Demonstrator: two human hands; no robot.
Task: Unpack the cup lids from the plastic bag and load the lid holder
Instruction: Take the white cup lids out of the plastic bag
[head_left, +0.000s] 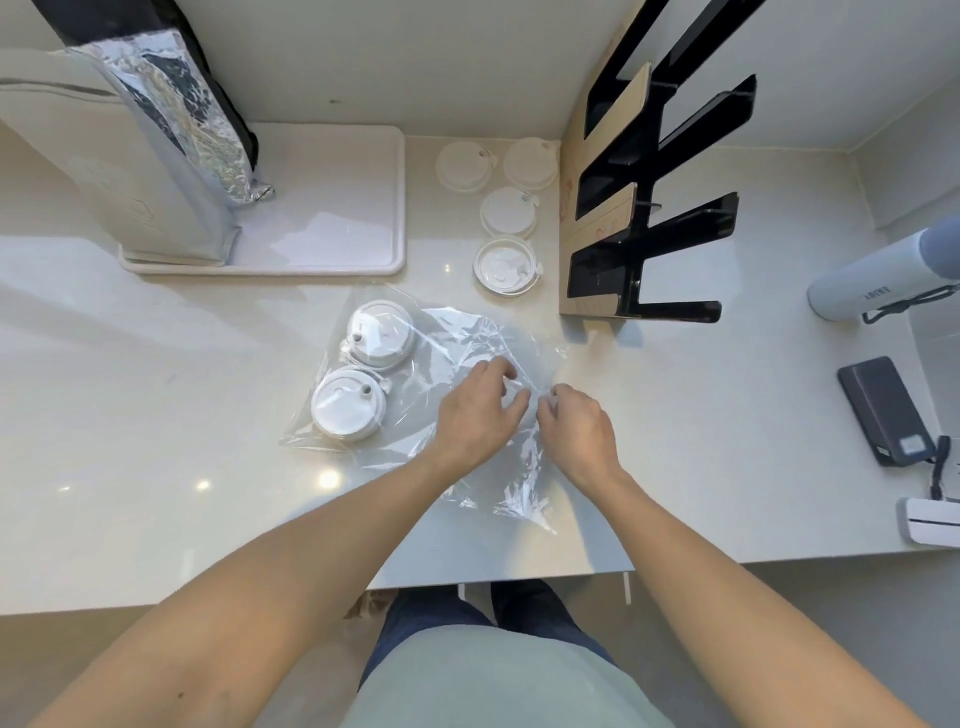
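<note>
A clear plastic bag (457, 343) lies flat on the pale counter. Two stacks of white cup lids (382, 332) (349, 402) sit inside its left end. My left hand (475, 413) and my right hand (576, 428) meet over the bag's right part, each pinching the film near its mouth. Several loose white lids (506, 210) lie on the counter behind the bag. The black lid holder (649, 208) with slanted slots stands at the right rear beside a brown cardboard sheet (597, 197).
A white tray (337, 208) at the left rear carries a foil-lined bag (182, 114). To the right lie a white bottle (878, 275), a dark power bank (883, 410) with a cable, and a white box (930, 525). The counter edge runs below my forearms.
</note>
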